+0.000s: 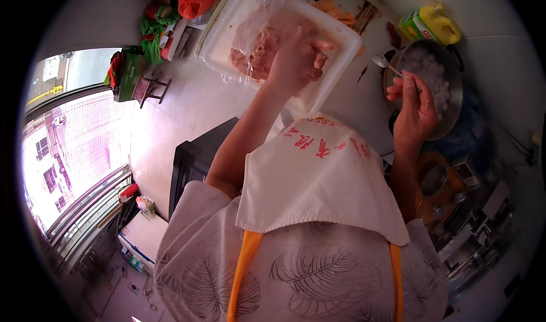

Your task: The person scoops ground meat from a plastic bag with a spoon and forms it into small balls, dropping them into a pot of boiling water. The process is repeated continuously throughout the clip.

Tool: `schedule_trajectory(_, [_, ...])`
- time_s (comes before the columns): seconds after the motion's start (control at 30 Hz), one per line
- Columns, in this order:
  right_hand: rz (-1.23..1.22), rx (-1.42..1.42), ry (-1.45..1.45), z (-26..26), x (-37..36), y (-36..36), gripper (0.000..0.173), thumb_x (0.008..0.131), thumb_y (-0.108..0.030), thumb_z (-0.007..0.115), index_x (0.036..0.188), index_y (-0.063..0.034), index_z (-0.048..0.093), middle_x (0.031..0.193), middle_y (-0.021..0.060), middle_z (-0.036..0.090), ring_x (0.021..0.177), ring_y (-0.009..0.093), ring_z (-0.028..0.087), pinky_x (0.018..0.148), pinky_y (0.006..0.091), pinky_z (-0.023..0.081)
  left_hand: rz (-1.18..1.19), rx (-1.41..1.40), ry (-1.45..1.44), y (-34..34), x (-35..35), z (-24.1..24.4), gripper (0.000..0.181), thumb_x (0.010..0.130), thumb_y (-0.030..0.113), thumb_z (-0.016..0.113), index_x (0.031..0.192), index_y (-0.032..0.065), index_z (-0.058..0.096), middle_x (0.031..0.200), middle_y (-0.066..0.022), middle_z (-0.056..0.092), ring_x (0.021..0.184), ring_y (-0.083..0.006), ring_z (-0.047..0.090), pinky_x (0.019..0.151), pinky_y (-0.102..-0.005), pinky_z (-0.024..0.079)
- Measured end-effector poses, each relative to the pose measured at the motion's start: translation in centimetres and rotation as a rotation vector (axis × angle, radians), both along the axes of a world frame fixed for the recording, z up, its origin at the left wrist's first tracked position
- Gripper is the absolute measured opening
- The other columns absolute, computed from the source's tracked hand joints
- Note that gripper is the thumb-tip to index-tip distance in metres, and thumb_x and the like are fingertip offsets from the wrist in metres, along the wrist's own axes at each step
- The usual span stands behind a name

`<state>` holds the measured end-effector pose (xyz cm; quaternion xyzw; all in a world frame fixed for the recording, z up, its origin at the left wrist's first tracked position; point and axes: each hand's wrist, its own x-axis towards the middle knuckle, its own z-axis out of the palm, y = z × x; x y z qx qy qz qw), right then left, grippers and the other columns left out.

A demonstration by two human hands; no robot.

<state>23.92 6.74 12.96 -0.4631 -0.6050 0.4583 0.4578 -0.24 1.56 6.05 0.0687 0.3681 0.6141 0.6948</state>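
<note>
My left hand is down in a mound of pink minced meat, its fingers curled around some of it. Part of the grip is hidden by the hand itself. The meat lies in a white plastic tub, with clear plastic film over its left side. In my right hand is a metal spoon, its bowl pointing up and left. This hand is at the near left rim of a round metal pot, which holds pale, roundish lumps.
Behind the pot stands a yellow plastic jug. An orange cloth lies beyond the tub. Red bag and green bag sit at the far left. A dark box-like unit is by my left arm. My white apron bears writing.
</note>
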Motion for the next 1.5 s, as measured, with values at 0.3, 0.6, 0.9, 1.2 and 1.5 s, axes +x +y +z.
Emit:
schedule_trajectory(0.3, [0.113,-0.031,0.110,1.9,-2.0,-1.0,0.018,0.106,-0.008,0.062,0.116,0.0057,0.069,0.090,0.0134,0.073,0.073,0.014,0.068,0.066,0.0285,0.057,-0.028,-0.036,0.630,-0.6,0.4,-2.3,0.041,0.089,0.003,0.073,0.059,0.0133,0.046,0.058,0.0064,0.046,0.055,-0.0036,0.043,0.045,-0.0274,0.028])
schedule_trajectory(0.6, [0.184,-0.168,0.155,2.2,-3.8,-1.5,0.020,0.106,-0.014,0.062,0.109,0.0049,0.068,0.084,0.0111,0.073,0.065,0.013,0.066,0.061,0.0277,0.054,-0.028,0.200,0.988,-1.7,2.1,-1.6,0.026,0.085,0.003,0.071,0.067,0.0036,0.053,0.065,0.0063,0.045,0.066,-0.0032,0.040,0.055,-0.0273,0.034])
schedule_trajectory(0.9, [0.123,-0.373,0.194,1.2,-4.1,-2.4,0.025,0.107,-0.018,0.061,0.108,0.0063,0.066,0.083,0.0118,0.072,0.064,0.015,0.067,0.063,0.0290,0.055,-0.064,0.204,0.996,-1.6,3.3,-2.2,0.019,0.083,0.002,0.074,0.073,0.0001,0.058,0.065,0.0027,0.046,0.067,-0.0062,0.042,0.057,-0.0286,0.038])
schedule_trajectory(1.2, [0.009,-0.738,0.486,-2.6,-3.1,-1.6,0.022,0.104,-0.015,0.062,0.107,0.0059,0.067,0.085,0.0141,0.073,0.068,0.019,0.069,0.063,0.0330,0.057,-0.174,0.163,1.008,-0.4,4.0,-4.2,0.028,0.089,0.010,0.075,0.071,0.0027,0.055,0.066,0.0016,0.053,0.063,-0.0058,0.045,0.054,-0.0288,0.038])
schedule_trajectory(1.5, [-0.299,-0.264,0.212,-1.3,6.8,2.3,0.031,0.105,-0.023,0.064,0.115,0.0061,0.066,0.090,0.0124,0.073,0.073,0.018,0.068,0.072,0.0316,0.058,-0.039,0.048,0.025,-0.4,-0.7,-8.7,0.056,0.108,0.057,0.048,0.110,0.0032,0.066,0.106,-0.0088,0.068,0.093,-0.0210,0.064,0.085,-0.0352,0.049])
